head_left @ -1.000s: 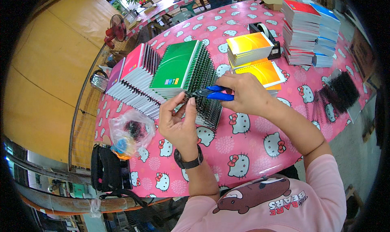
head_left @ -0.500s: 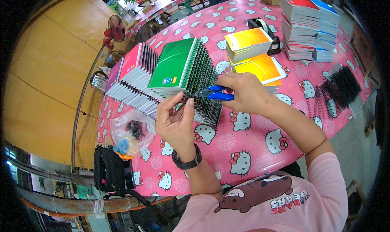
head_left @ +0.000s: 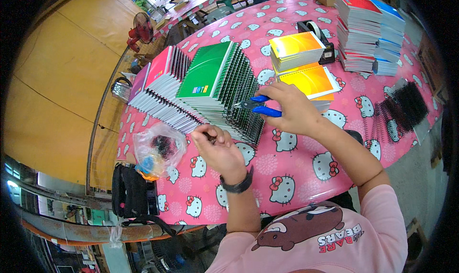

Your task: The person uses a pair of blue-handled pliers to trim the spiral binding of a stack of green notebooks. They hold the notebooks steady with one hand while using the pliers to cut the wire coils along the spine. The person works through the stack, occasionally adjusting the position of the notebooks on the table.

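Observation:
My right hand (head_left: 296, 109) grips blue-handled wire cutters (head_left: 265, 111). Their jaws lie close to the coil edges of a tall stack of green spiral notebooks (head_left: 205, 72). Below the front of that stack my left hand (head_left: 221, 151) is curled closed, a black watch on its wrist. Something small and dark shows between its fingers, too hidden to name. To the left stand piles of red spiral notebooks (head_left: 160, 69) and purple notebooks (head_left: 138, 84), their black coils facing up or right. A clear plastic bag (head_left: 160, 146) with dark coil bits lies near my left hand.
Yellow notebooks (head_left: 299, 48) sit right of the green stack, in front of a tape dispenser (head_left: 325, 45). Tall red-covered stacks (head_left: 356, 38) and blue-covered stacks (head_left: 388, 33) stand at the far right. Loose black coils (head_left: 406, 105) lie below them. A black bag (head_left: 129, 191) rests at the left edge.
My left hand has drawn away from the cutters' tips, down toward me, and its fingers have curled in. The cutters remain beside the green stack, their jaws now apart from my left fingers.

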Tool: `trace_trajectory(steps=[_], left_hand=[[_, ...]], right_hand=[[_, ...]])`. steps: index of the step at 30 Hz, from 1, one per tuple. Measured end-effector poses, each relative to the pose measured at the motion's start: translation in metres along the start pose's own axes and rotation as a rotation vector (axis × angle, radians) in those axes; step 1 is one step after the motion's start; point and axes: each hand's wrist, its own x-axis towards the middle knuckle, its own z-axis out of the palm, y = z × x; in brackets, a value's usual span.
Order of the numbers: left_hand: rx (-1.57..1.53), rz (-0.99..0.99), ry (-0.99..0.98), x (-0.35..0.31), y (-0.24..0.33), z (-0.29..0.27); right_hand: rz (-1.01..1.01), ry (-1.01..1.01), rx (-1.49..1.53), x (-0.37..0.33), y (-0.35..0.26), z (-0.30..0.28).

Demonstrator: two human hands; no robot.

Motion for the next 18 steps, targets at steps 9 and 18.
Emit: trace_trajectory(steps=[9, 18], left_hand=[[1.096, 0.699, -0.060, 0.012, -0.045, 0.006], [1.051, 0.763, 0.014, 0.011, -0.051, 0.012]], right_hand=[[-0.012, -0.032, -0.057, 0.006, -0.009, -0.001], [-0.029, 0.020, -0.033, 0.002, -0.001, -0.001]])
